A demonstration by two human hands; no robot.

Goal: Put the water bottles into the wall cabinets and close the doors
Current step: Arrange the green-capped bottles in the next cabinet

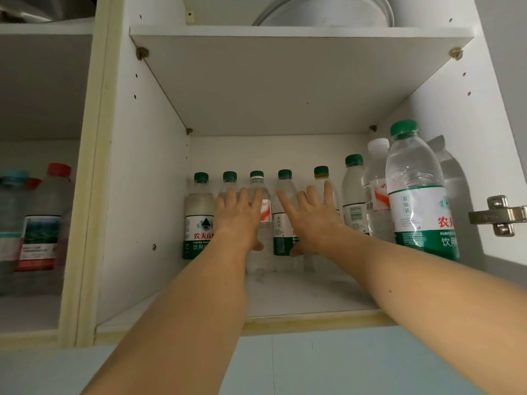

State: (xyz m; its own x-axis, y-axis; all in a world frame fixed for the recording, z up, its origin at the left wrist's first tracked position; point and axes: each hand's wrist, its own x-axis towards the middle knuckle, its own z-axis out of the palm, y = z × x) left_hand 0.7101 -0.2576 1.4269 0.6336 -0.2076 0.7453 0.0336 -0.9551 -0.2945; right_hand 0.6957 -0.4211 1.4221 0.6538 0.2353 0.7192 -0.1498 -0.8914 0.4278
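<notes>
Reaching deep into the open wall cabinet (pixel 159 195), both arms stretched toward the back row of water bottles (pixel 285 212). Left hand (pixel 238 216) laid flat against 2 bottles near the middle of the row, fingers straight and close together, thumb dropped low beside a clear bottle with a red-and-white label (pixel 263 220). Right hand (pixel 312 216) likewise flat, fingers straight and fanned apart over the next bottles, thumb low beside a green label. No curl round any bottle; looks like pushing or steadying, not gripping.

About 6 green-capped bottles standing upright along the back wall, with 2 more nearer the front on the right: a white-capped one (pixel 377 181) and a tall green-capped one (pixel 419 192) just beside the side wall. More bottles, blurred, in the neighbouring compartment (pixel 37 223) to the left. A hinge (pixel 499 215) showing at the right edge; door itself out of view.

Step in hand, probably: squaring up the row. Next: drawing both hands out without knocking the front bottles, then swinging the doors shut.
</notes>
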